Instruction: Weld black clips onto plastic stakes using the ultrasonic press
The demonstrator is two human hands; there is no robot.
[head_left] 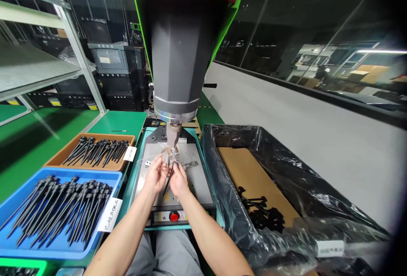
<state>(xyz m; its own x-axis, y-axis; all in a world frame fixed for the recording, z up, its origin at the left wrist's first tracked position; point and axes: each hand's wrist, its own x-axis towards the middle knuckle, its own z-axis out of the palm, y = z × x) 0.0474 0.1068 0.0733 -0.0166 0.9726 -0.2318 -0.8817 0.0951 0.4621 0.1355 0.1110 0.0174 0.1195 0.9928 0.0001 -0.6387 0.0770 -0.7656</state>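
R hand point(179, 179) has a black rod point(167, 186) in its grip, just in front of the metal fixture point(172, 153). L hand point(155, 176) is nr fixture's left, can't tell abt its grip tbh.

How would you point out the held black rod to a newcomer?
Find the tall red-panelled machine, then the grey metal plate below it. Over that plate, a slim black rod slants from the right hand. Unlike the similar rods in the blue tray, it is held.

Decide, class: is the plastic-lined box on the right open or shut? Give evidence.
Open: the lined box gapes upward, showing brown cardboard and black parts inside.
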